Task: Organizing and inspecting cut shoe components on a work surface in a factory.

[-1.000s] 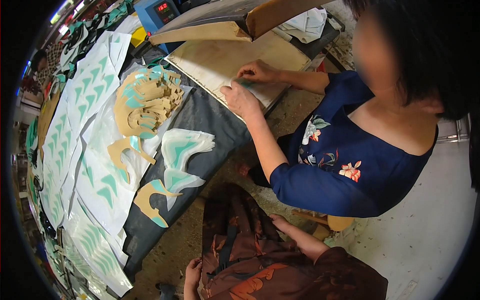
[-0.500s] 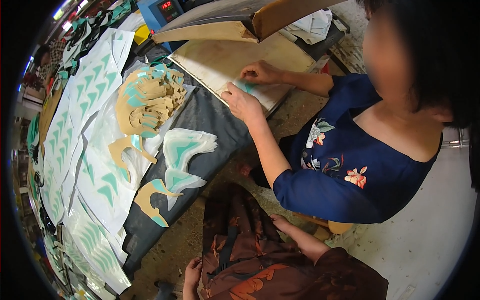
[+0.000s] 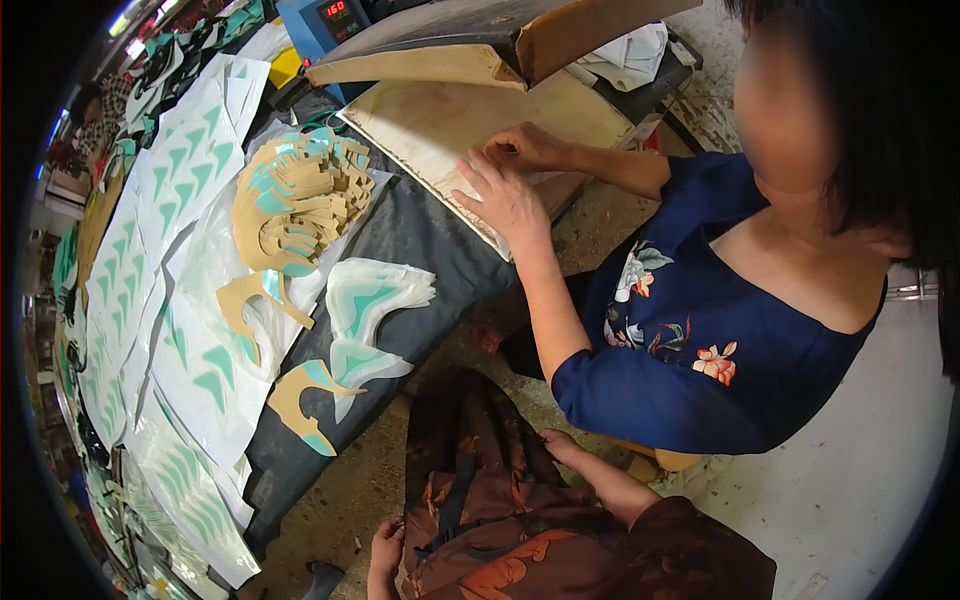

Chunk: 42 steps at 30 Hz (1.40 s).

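Observation:
My left hand (image 3: 387, 545) hangs low beside the brown patterned garment (image 3: 480, 500) on my lap, fingers curled in at its edge. On the other side, my right hand (image 3: 562, 447) rests against the garment with its fingers bent together; what either hand holds, if anything, is hidden. Nearest to them on the table are a tan curved piece with teal patches (image 3: 305, 400) and a stack of white and teal curved pieces (image 3: 372, 297). Across from me, a co-worker's hands (image 3: 512, 195) work over a pale flat press bed (image 3: 410, 125).
A heap of tan and teal pieces (image 3: 300, 200) lies on the dark table cover (image 3: 420, 220). White sheets with teal shapes (image 3: 190, 160) spread along the left. The raised press lid (image 3: 420, 60) and a blue control box (image 3: 310, 30) stand at the back.
The co-worker's nearer hand has shifted right and its fingers have spread over the press bed, covering the teal piece seen before. My own hands have stayed in place.

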Motion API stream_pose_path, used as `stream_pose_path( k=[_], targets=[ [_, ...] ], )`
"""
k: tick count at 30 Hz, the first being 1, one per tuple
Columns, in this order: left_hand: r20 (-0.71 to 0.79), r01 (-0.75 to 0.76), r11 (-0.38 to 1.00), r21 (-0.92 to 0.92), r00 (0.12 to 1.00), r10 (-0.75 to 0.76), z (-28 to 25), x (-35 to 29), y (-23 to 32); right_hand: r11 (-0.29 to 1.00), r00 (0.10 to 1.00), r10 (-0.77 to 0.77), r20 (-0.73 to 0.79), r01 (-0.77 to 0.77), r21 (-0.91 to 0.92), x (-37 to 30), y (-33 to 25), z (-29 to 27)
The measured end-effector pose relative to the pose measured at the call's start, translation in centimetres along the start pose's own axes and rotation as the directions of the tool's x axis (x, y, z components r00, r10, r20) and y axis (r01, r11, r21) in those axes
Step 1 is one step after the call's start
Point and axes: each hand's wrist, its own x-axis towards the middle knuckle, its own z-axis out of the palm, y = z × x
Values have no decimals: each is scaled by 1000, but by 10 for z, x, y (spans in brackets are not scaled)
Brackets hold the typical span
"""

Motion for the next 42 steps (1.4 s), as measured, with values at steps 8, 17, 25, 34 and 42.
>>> stream_pose_path(
  k=[8, 17, 25, 34, 42],
  targets=[
    [12, -32, 999, -10, 999, 32, 2, -3, 7, 999, 999, -44, 1, 44, 20, 7, 11, 1],
    [16, -45, 999, -6, 999, 45, 2, -5, 5, 999, 1000, -26, 6, 26, -21, 0, 1, 1],
    [10, -24, 999, 23, 1000, 24, 4, -7, 10, 1000, 1000, -7, 6, 7, 9, -5, -3, -2],
    [11, -1, 1000, -4, 1000, 1, 5, -4, 8, 999, 999, -24, 21, 23, 33, -15, -15, -1],
    [3, -9, 1000, 7, 1000, 9, 5, -4, 8, 999, 1000, -18, 17, 18, 37, -5, -3, 1]
  ],
)
